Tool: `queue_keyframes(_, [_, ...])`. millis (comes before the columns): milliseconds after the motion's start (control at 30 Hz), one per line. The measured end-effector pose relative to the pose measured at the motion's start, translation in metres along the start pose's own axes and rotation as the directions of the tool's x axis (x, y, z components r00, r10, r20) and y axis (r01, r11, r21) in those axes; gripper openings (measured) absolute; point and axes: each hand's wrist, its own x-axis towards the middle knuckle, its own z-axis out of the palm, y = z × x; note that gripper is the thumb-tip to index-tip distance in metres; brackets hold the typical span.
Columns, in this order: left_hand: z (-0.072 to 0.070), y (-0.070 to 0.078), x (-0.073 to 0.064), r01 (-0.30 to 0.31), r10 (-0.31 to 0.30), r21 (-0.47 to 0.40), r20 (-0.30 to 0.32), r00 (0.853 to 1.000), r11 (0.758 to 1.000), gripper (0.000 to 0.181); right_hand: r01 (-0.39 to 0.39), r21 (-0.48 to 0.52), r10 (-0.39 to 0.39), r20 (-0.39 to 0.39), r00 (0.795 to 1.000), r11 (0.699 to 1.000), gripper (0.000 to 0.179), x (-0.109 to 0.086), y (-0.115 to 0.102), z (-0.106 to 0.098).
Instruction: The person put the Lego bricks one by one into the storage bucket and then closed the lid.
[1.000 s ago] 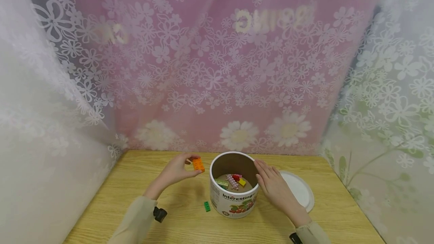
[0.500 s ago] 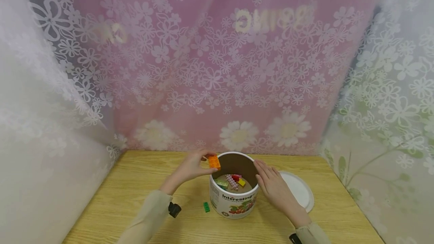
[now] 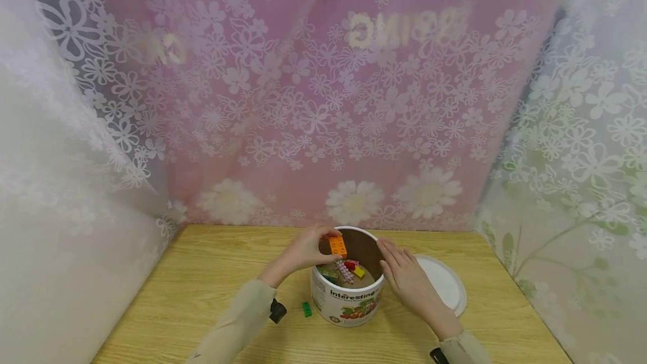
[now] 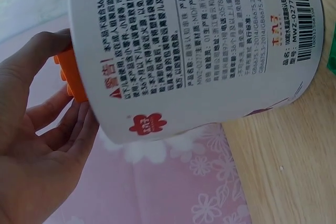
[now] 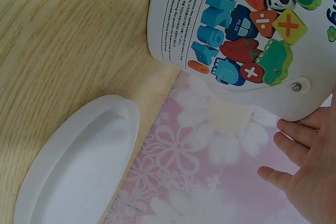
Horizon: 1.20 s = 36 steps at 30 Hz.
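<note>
My left hand [image 3: 305,249] pinches an orange toy brick [image 3: 337,246] between thumb and fingers, over the left part of the opening of a round white tub [image 3: 349,310]. In the left wrist view the orange brick [image 4: 72,74] shows only partly past the tub's rim. Inside the tub lie several bricks, among them a pink one [image 3: 345,272], a yellow one [image 3: 359,272] and a green one [image 3: 329,273]. My right hand [image 3: 411,282] rests on the tub's right rim with its fingers extended. A small green brick [image 3: 306,309] lies on the table, left of the tub.
A white round lid [image 3: 445,285] lies on the wooden table [image 3: 212,274] to the right of the tub, partly behind my right hand. A pink flowered curtain [image 3: 303,128] stands behind the table, with pale curtains at both sides.
My left hand has carried the orange brick rightward, from beside the tub to over its opening. The right hand has stayed on the rim.
</note>
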Motion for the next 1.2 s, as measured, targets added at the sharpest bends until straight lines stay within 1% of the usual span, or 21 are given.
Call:
queue_keyframes(233, [0.014,-0.001,0.004,0.016,-0.017,0.023,0.027,1.0,1.0,0.048,0.003,-0.006,-0.003,-0.016,1.0,1.0,0.052,0.0,-0.001,0.001])
queue_keyframes(367, [0.02,-0.002,0.004,0.036,-0.037,0.031,0.032,0.999,0.999,0.047,-0.005,0.001,0.005,-0.007,1.0,1.0,0.052,-0.001,-0.001,0.002])
queue_keyframes(467, [0.022,-0.002,0.004,0.047,-0.048,0.031,0.032,0.998,0.998,0.046,-0.014,0.006,0.014,0.009,1.0,1.0,0.052,-0.001,-0.001,0.001])
queue_keyframes(600, [0.025,-0.001,0.005,0.036,-0.038,0.048,0.032,0.999,0.998,0.047,-0.019,0.002,0.019,0.024,1.0,1.0,0.052,-0.001,-0.001,-0.001])
queue_keyframes(767, [0.027,0.001,0.006,0.028,-0.031,0.089,0.038,0.999,0.996,0.048,-0.006,0.001,0.006,0.009,1.0,1.0,0.051,-0.001,-0.001,-0.002])
queue_keyframes(867, [0.028,0.002,0.005,0.03,-0.033,0.087,0.033,0.999,0.996,0.05,0.003,-0.003,-0.003,-0.002,1.0,1.0,0.05,0.0,-0.001,-0.001])
queue_keyframes(933, [0.028,0.002,0.004,0.034,-0.035,0.059,0.017,0.999,0.998,0.049,0.006,-0.009,-0.006,-0.006,1.0,1.0,0.05,0.0,-0.001,-0.001])
queue_keyframes(1000, [0.029,0.002,0.002,0.038,-0.038,0.0,-0.013,0.999,0.999,0.044,0.006,-0.01,-0.006,-0.003,1.0,1.0,0.05,0.0,-0.001,-0.001])
queue_keyframes(1100, [0.028,0.0,0.0,0.034,-0.041,-0.085,-0.08,0.996,0.996,0.035,0.004,-0.011,-0.004,0.004,1.0,1.0,0.05,-0.001,0.0,-0.001])
queue_keyframes(1200, [0.027,-0.001,-0.001,0.014,-0.034,-0.13,-0.152,0.988,0.991,0.029,0.002,-0.012,-0.002,0.006,1.0,1.0,0.05,-0.001,0.0,-0.001])
